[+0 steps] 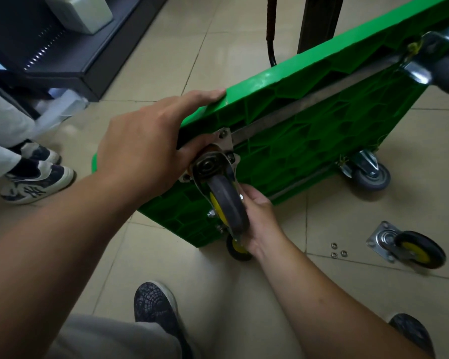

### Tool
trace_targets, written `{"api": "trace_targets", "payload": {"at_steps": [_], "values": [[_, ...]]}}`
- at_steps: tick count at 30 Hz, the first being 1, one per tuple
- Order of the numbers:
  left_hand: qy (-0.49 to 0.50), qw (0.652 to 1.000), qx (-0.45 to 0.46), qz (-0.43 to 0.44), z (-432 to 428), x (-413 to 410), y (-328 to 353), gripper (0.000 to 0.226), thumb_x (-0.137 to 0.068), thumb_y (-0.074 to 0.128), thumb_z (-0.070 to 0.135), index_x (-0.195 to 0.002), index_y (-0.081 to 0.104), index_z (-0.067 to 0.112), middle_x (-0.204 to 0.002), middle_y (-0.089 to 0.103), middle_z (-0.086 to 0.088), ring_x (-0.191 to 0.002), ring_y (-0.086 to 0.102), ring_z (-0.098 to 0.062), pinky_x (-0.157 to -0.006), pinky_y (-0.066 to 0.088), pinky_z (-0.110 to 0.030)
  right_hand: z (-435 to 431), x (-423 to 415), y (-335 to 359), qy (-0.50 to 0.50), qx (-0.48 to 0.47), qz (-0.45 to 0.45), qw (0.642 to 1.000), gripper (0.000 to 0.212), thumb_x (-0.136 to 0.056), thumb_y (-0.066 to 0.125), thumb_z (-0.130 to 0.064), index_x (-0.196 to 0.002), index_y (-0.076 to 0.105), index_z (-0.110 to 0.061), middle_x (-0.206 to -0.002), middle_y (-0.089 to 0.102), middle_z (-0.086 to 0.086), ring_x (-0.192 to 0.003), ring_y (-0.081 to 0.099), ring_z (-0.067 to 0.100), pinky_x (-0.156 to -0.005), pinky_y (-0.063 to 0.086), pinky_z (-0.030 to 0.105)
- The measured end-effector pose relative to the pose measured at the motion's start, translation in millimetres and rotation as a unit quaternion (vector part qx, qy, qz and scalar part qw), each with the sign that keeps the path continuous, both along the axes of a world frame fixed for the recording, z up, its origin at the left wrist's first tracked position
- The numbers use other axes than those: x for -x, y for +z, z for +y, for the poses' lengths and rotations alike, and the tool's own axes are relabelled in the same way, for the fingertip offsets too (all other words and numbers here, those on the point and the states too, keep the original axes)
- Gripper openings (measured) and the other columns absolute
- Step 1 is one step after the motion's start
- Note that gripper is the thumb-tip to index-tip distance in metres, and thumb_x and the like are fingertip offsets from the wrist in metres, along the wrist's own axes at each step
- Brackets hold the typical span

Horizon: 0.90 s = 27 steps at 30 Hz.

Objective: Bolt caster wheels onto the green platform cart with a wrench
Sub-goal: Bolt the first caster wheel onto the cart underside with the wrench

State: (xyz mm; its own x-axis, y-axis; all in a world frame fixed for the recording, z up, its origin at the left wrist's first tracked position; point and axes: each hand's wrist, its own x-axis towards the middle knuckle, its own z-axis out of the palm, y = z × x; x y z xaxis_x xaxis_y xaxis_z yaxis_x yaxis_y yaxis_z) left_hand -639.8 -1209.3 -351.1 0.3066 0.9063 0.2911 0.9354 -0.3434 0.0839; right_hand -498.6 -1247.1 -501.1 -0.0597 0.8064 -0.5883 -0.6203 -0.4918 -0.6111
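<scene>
The green platform cart (pixel 309 141) stands tipped on edge, with grey casters (pixel 371 174) already mounted at its far end. The left hand (pixel 140 149) grips its upper rim, and the right hand (pixel 257 216) curls round a yellow-hubbed caster (pixel 226 203) at its near corner. A spare caster (pixel 410 248) and washers (pixel 338 251) lie loose beside the cart, so bolting likely remains; no wrench shows.

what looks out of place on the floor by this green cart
A loose caster lies on its side on the tiles right of the green cart, unmounted, with three small metal rings scattered beside it. The cart itself is tipped up on edge, gripped by the left hand.
</scene>
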Motion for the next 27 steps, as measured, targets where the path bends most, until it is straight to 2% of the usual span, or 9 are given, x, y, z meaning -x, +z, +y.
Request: {"api": "trace_targets", "payload": {"at_steps": [2,4,8,11,13,16,18,21,27], "values": [[-0.002,1.000,0.002,-0.003,0.5,0.3,0.7,0.058,-0.090,0.047,0.064,-0.147,0.040,0.056,-0.136,0.065,0.004,-0.108,0.065,-0.032,-0.070,0.038,-0.034,1.3,0.0,1.0,-0.006,-0.011,-0.019,1.000,0.012,-0.082,0.075,-0.028,-0.080,0.076,-0.016,-0.087,0.075,0.011,-0.078,0.068,0.028,-0.070,0.053,0.036],[-0.002,1.000,0.003,-0.001,1.0,0.5,0.5,0.058,-0.090,0.047,0.063,-0.147,0.039,0.056,-0.135,0.065,0.004,-0.107,0.065,-0.032,-0.070,0.039,-0.034,4.1,-6.9,1.8,-0.022,-0.048,-0.105,0.993,0.025,-0.077,0.080,-0.032,-0.090,0.074,-0.012,-0.091,0.077,0.007,-0.086,0.073,0.026,-0.076,0.057,0.037],[0.001,1.000,0.003,-0.002,1.1,0.8,0.5,0.058,-0.090,0.048,0.063,-0.146,0.039,0.057,-0.134,0.065,0.006,-0.107,0.065,-0.031,-0.071,0.038,-0.034,22.6,-43.4,7.1,-0.027,-0.177,-0.325,0.929,0.023,-0.075,0.086,-0.033,-0.089,0.076,-0.018,-0.085,0.076,-0.006,-0.084,0.072,0.007,-0.072,0.054,0.022],[0.000,1.000,0.003,-0.008,1.0,1.0,0.4,0.057,-0.091,0.054,0.060,-0.147,0.040,0.056,-0.134,0.065,0.006,-0.107,0.065,-0.032,-0.072,0.039,-0.035,37.3,-66.0,15.2,-0.002,-0.269,-0.516,0.813,0.030,-0.070,0.084,-0.053,-0.085,0.074,-0.029,-0.088,0.071,-0.014,-0.095,0.065,0.014,-0.085,0.053,0.037],[-0.002,1.000,0.001,-0.007,0.9,1.0,0.4,0.057,-0.092,0.055,0.059,-0.146,0.041,0.056,-0.133,0.066,0.006,-0.106,0.065,-0.032,-0.072,0.042,-0.036,42.3,-74.0,26.7,0.000,-0.332,-0.614,0.716,0.032,-0.071,0.082,-0.054,-0.086,0.073,-0.027,-0.090,0.067,-0.016,-0.097,0.057,0.013,-0.090,0.039,0.035],[0.000,1.000,-0.001,-0.008,0.5,0.4,0.5,0.056,-0.092,0.056,0.059,-0.146,0.041,0.056,-0.132,0.066,0.006,-0.105,0.065,-0.031,-0.071,0.039,-0.034,47.5,-80.0,47.6,0.000,-0.398,-0.707,0.585,0.035,-0.074,0.079,-0.054,-0.088,0.073,-0.022,-0.091,0.070,-0.009,-0.094,0.057,0.019,-0.083,0.026,0.031],[0.000,1.000,-0.004,-0.008,-0.3,0.0,0.8,0.055,-0.092,0.057,0.059,-0.145,0.042,0.056,-0.132,0.066,0.007,-0.105,0.065,-0.030,-0.071,0.036,-0.033,51.5,-82.7,55.5,0.004,-0.424,-0.737,0.526,0.035,-0.074,0.079,-0.053,-0.088,0.073,-0.022,-0.091,0.071,-0.007,-0.093,0.057,0.021,-0.083,0.027,0.034],[-0.009,1.000,-0.004,-0.009,0.3,0.5,1.2,0.055,-0.093,0.058,0.059,-0.146,0.041,0.057,-0.134,0.065,0.008,-0.105,0.065,-0.030,-0.072,0.040,-0.034,54.3,-84.5,64.1,0.013,-0.444,-0.755,0.482,0.036,-0.074,0.078,-0.053,-0.089,0.073,-0.021,-0.092,0.072,-0.006,-0.093,0.057,0.021,-0.083,0.027,0.034],[-0.006,1.000,-0.003,-0.007,0.2,0.7,1.5,0.056,-0.093,0.059,0.059,-0.146,0.041,0.056,-0.134,0.066,0.006,-0.105,0.065,-0.031,-0.072,0.039,-0.034,51.9,-85.5,65.8,0.003,-0.452,-0.766,0.457,0.036,-0.074,0.079,-0.053,-0.089,0.072,-0.021,-0.092,0.072,-0.006,-0.095,0.058,0.021,-0.085,0.027,0.035]]}}
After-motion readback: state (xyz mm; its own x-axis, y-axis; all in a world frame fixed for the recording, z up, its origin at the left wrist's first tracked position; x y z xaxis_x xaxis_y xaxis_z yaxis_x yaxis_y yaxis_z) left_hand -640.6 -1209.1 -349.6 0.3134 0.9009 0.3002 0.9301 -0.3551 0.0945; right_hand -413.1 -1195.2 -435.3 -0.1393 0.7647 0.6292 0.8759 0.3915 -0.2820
